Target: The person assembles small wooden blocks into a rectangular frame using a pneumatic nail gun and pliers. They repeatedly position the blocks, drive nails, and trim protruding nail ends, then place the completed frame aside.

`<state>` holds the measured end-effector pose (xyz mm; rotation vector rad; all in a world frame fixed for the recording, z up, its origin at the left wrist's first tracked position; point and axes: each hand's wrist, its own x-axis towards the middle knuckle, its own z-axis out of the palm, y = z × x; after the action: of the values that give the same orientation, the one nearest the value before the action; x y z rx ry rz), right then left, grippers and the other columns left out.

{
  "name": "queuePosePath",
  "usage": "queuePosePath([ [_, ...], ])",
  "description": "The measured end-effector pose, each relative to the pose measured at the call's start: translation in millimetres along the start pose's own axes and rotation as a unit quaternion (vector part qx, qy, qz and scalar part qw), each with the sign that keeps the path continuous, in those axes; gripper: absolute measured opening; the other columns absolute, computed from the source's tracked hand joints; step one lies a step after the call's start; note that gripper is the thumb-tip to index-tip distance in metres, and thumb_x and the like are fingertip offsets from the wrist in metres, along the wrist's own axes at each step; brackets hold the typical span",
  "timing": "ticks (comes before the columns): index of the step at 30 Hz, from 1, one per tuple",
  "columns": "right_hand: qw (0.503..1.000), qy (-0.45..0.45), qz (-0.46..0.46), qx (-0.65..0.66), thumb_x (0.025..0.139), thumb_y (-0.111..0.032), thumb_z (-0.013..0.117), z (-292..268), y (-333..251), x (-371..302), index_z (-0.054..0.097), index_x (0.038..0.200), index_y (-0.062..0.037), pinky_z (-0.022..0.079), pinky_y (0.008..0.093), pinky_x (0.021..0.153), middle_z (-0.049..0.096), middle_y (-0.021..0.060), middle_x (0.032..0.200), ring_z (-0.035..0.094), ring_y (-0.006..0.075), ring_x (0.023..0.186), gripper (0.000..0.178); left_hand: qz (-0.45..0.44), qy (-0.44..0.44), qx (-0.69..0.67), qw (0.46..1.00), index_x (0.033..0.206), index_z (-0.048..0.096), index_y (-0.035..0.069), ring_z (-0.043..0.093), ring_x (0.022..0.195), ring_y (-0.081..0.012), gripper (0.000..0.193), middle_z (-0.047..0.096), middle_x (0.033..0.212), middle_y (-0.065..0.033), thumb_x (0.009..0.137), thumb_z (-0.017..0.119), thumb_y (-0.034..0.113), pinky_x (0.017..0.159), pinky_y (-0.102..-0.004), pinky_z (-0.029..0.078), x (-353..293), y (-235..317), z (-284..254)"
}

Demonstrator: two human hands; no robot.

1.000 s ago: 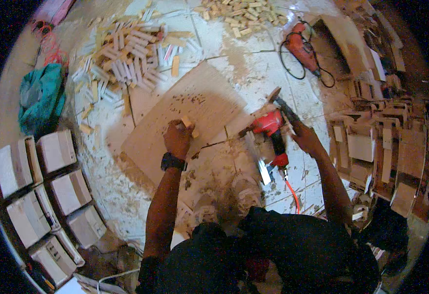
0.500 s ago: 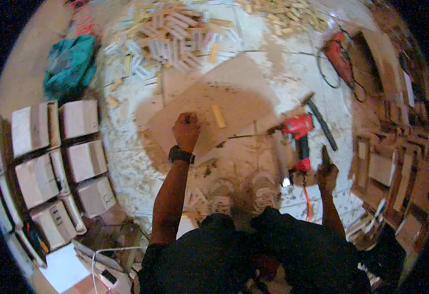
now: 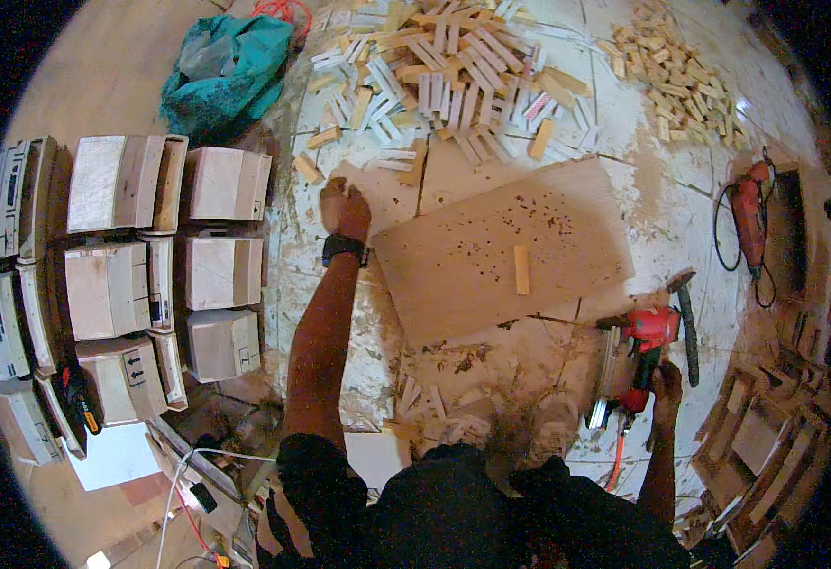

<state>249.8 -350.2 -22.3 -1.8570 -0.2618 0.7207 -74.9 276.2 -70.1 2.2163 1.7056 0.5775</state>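
My left hand point(image 3: 342, 204), with a dark watch on its wrist, is just left of a flat brown board point(image 3: 453, 284) on the floor. Motion blurs its fingers, so I cannot tell whether they hold anything. One small wooden strip point(image 3: 521, 270) lies on the board among dark specks. On the right, my right hand point(image 3: 666, 381) has its fingers curled against the handle of a red and black nail gun point(image 3: 652, 327). An orange hose point(image 3: 616, 460) runs from the tool. Close to its right side lies a hammer point(image 3: 688, 332) with a dark handle.
Beyond the board spreads a heap of pale wooden strips point(image 3: 472, 71), with a pile of small blocks point(image 3: 676, 85) farther right. Wooden box-like pieces point(image 3: 117, 185) stand in rows at left. A teal sack point(image 3: 226, 76), a red corded power tool point(image 3: 749, 213) and stacked frames point(image 3: 766, 427) border the area.
My left hand has moved from over the board to beyond its left edge. My right hand has come closer to the nail gun, onto its handle. The whole view has shifted.
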Motion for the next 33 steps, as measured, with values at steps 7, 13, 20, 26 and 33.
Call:
queuePosePath([
  [7,0.956,-0.164,0.16,-0.184,0.072,-0.025,0.071,17.1,-30.0,55.2,0.062,0.105,-0.0038,0.05,0.0315,0.069,0.065,0.0063,0.092,0.06,0.0179,0.078,0.04,0.117,-0.061,0.162,0.978,0.103,0.058,0.004,0.057,0.093,-0.0326,0.036,0.06,0.096,-0.0178,0.075,0.066,0.025,0.08,-0.041,0.047,12.2,-76.6,-15.5],
  [13,0.955,-0.141,0.228,-0.131,0.071,-0.021,0.073,22.8,-40.6,57.4,0.056,0.109,-0.0029,0.049,0.0299,0.071,0.062,0.004,0.095,0.059,0.0157,0.08,0.045,0.013,-0.072,0.047,0.996,0.101,0.058,0.003,0.059,0.089,-0.0333,0.04,0.061,0.101,-0.017,0.074,0.067,0.032,0.073,-0.0417,0.05,-7.2,-44.0,-28.3],
  [20,0.966,-0.13,0.204,-0.086,0.08,-0.03,0.064,20.9,-43.8,45.8,0.059,0.112,-0.0032,0.049,0.0324,0.075,0.064,0.0101,0.101,0.059,0.0196,0.085,0.042,0.0,-0.026,-0.012,1.0,0.105,0.051,0.002,0.062,0.082,-0.0279,0.044,0.062,0.095,-0.0142,0.074,0.07,0.028,0.072,-0.0385,0.05,-25.1,-23.2,-28.7],
  [26,0.916,0.103,-0.066,-0.382,0.071,-0.012,0.066,1.7,-59.8,38.6,0.058,0.101,-0.0036,0.05,0.0365,0.075,0.064,0.0135,0.09,0.063,0.0291,0.084,0.032,-0.054,-0.287,-0.358,0.887,0.12,0.038,0.0,0.061,0.082,-0.0183,0.049,0.061,0.094,-0.0098,0.081,0.064,0.012,0.07,-0.0305,0.05,-115.4,82.8,-70.9],
  [33,0.792,0.229,-0.114,-0.554,0.067,-0.021,0.068,-9.6,-59.4,28.3,0.05,0.107,0.0,0.042,0.047,0.085,0.055,0.0193,0.1,0.049,0.0375,0.099,0.048,-0.244,-0.533,-0.453,0.671,0.116,0.049,0.006,0.053,0.064,-0.0089,0.039,0.055,0.078,0.0004,0.082,0.062,0.02,0.053,-0.0235,0.04,-250.2,193.6,-87.1],
])
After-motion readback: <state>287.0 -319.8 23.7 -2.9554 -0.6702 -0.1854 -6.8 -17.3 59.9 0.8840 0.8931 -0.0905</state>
